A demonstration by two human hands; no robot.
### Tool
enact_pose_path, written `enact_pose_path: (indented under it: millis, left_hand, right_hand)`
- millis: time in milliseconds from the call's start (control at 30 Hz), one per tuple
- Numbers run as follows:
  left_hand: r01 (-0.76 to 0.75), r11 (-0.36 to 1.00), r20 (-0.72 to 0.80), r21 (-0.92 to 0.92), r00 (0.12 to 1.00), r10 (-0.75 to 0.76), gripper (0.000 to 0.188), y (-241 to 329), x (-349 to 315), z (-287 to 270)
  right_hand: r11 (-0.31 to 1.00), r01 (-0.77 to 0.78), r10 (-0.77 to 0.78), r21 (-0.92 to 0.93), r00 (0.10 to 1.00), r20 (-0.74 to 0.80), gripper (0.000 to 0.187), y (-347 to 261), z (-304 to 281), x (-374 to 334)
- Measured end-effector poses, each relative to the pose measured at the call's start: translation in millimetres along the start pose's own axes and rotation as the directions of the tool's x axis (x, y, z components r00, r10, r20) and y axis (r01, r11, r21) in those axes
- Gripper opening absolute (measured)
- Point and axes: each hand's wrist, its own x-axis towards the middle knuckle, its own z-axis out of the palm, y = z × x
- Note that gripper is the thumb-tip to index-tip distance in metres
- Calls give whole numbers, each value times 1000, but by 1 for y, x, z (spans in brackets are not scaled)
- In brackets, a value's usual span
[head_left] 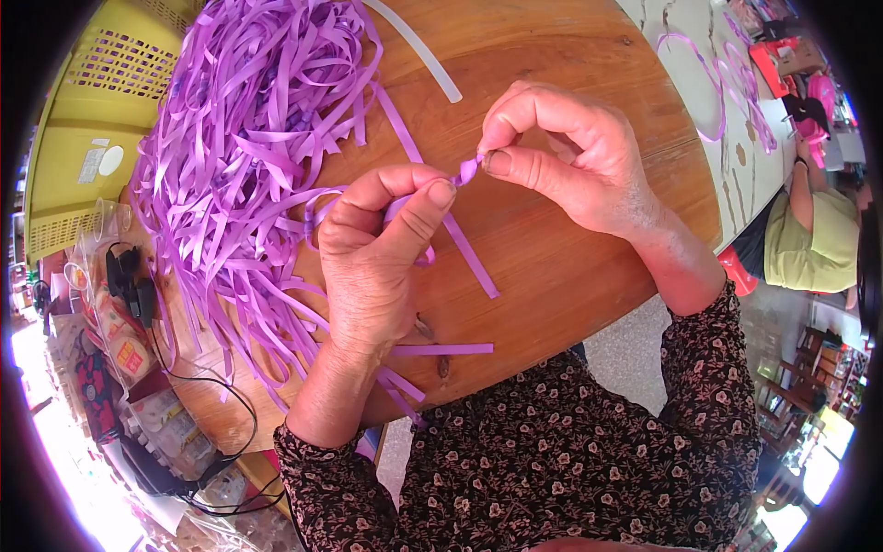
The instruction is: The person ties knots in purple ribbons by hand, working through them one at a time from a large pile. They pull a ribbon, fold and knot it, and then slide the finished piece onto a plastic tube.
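A round wooden table (570, 267) fills the middle of the view, with a yellow perforated plastic crate (87, 120) standing beside it at the upper left. Past the table's far edge a pale table (736, 138) runs along the upper right, beside a seated person in a yellow-green top (814, 241), over a speckled grey floor (625, 354). Bright daylight washes out the lower left corner, where black cables (216, 405) trail among clear packets (170, 428).

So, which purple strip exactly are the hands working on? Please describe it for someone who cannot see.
On the round wooden table, right of the big purple ribbon pile, both hands meet. The worked strip is pinched between left hand and right hand; unlike the flat loose strips, its end is twisted.
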Motion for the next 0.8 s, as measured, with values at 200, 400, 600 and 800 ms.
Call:
enact_pose_path:
  millis: [200,400,600,800]
  left_hand:
    - [-12,1000,-7,11,1000,12,9,-1,-1,0]
    - [-15,999,14,-42,1000,16,9,-1,0,0]
    - [-42,997,-20,60,999,43,8,-1,-1,4]
    - [-74,989,-29,126,997,78,9,-2,0,9]
  right_hand:
    - [988,81,-72,-134,995,65,12,-2,-3,3]
    - [996,73,-77,-44,992,-98,26,0,-2,2]
    - [631,461,-453,-624,872,186,38,-6,8,5]
    - [549,467,-422,-693,871,253,31,-5,8,-3]
